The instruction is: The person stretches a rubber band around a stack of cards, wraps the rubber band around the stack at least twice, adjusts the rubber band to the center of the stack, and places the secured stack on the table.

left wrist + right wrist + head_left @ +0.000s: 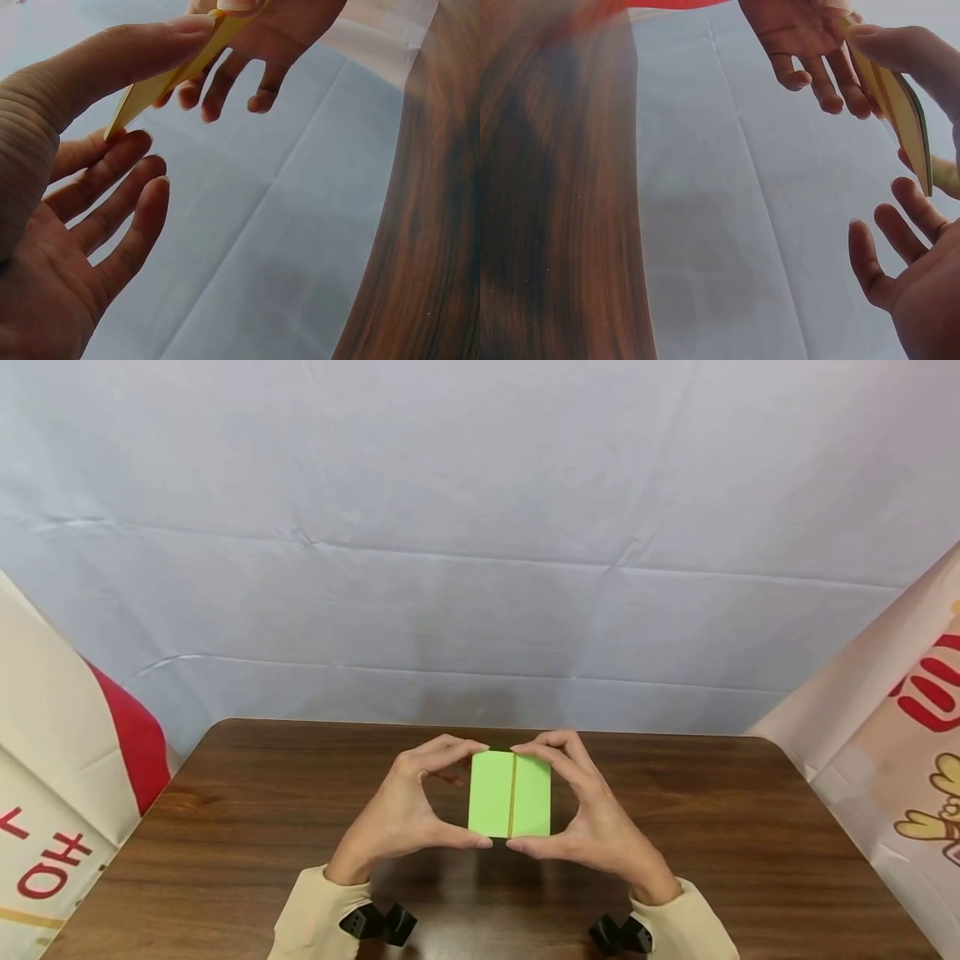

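A square stack of light-green paper (pixel 491 793), with a thin tan rubber band (pixel 513 793) running top to bottom around it, is held up over the table. My left hand (pixel 405 802) pinches its left part, thumb at the lower edge and index finger at the upper left corner. On the other side my right hand (pixel 600 810) pinches it likewise, its thumb and fingertips close to the band. Edge-on in the left wrist view, the stack (pixel 142 97) looks thin. Dark backing shows along one side of the stack (pixel 900 105) in the right wrist view. The remaining fingers stay spread behind it.
Beneath the hands lies a dark brown wooden table (pixel 225 827). A pale grey cloth (pixel 465 610) hangs behind its far edge. Printed cloths hang at the left (pixel 52 793) and right (pixel 885 777). Black devices (pixel 378 923) sit at both cream sleeve cuffs.
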The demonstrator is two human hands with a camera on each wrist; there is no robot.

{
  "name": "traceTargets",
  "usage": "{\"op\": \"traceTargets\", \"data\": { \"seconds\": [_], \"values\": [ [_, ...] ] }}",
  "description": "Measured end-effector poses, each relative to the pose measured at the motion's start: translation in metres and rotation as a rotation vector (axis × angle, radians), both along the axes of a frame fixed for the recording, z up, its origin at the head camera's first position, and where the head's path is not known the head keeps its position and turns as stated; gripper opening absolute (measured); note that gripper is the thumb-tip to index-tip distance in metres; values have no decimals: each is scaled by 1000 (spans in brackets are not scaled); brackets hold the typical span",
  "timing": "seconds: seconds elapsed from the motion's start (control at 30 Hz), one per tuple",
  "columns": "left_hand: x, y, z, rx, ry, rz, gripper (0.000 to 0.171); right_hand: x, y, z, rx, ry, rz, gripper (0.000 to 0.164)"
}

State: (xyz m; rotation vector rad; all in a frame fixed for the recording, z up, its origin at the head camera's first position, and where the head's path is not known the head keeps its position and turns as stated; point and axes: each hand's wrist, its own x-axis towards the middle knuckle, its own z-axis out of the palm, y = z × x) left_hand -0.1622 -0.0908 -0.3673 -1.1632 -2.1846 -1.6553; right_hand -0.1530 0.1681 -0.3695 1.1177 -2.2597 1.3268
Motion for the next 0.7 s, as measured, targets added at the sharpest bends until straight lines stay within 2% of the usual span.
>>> {"op": "traceTargets", "data": {
  "seconds": [0.47,0.7],
  "values": [
    [-2,-1,-1,-14,8,-17,84,0,-3,-1,-14,-23,28,90],
    [-4,2,-1,-6,31,-19,84,-1,-3,-1,7,3,6,89]
  ]
}}
